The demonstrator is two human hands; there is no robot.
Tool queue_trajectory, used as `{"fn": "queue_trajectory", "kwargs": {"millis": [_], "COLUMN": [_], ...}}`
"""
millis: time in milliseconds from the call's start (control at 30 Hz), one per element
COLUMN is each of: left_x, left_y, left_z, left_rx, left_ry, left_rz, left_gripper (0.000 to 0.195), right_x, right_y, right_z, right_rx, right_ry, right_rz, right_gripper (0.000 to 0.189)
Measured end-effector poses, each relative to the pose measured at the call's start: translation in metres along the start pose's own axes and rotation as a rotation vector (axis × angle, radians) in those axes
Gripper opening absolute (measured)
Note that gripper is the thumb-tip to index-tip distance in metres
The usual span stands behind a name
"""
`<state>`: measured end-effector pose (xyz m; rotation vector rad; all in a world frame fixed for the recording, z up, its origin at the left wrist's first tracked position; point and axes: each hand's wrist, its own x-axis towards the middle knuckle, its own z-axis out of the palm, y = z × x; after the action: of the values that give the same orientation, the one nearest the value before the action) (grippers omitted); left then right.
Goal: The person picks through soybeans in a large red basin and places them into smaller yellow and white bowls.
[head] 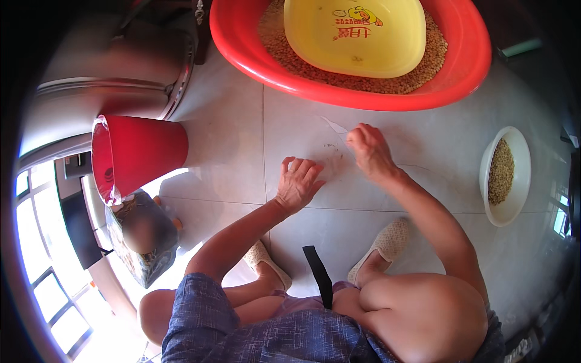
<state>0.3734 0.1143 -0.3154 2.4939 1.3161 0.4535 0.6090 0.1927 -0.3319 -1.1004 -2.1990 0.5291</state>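
My right hand (371,152) is closed with its fingertips on a thin, pale, pointed piece (335,125), perhaps paper or plastic; its material is unclear. Left of it, my left hand (299,183) hovers close over the tiled floor with its fingers bent and apart, and nothing shows in it. Small dark crumbs (333,147) lie on the tiles between the two hands. Beyond them stands a large red basin (354,97) holding many small tan grains or beans (313,75). A yellow plastic basin (363,56) with a printed cartoon duck rests on those grains.
A white bowl (522,181) with pale grains (501,172) stands at the right. To the left are a red bin (147,152) with a plastic liner and a low patterned stool (154,245). A metal-framed chair (109,86) is behind the bin. My slippered feet (391,238) are below my hands.
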Motion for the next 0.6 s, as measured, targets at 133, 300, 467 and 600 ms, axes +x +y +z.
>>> {"fn": "queue_trajectory", "kwargs": {"millis": [133,300,467,600], "left_x": [0.024,0.039,0.054,0.076], "left_y": [0.005,0.000,-0.015,-0.024], "left_z": [0.009,0.021,0.023,0.018], "left_rx": [-0.015,-0.031,0.008,0.052], "left_ry": [0.141,0.222,0.220,0.233], "left_rz": [-0.145,-0.205,-0.211,-0.185], "left_gripper": [0.043,0.054,0.062,0.065], "right_x": [-0.034,-0.137,-0.185,-0.086], "right_y": [0.013,0.089,0.110,0.041], "right_z": [-0.107,-0.265,-0.282,-0.204], "right_rx": [-0.190,-0.834,-0.805,-0.569], "right_ry": [0.336,0.505,0.169,0.401], "right_rz": [0.280,0.760,1.111,0.593], "right_gripper": [0.022,0.010,0.034,0.017]}}
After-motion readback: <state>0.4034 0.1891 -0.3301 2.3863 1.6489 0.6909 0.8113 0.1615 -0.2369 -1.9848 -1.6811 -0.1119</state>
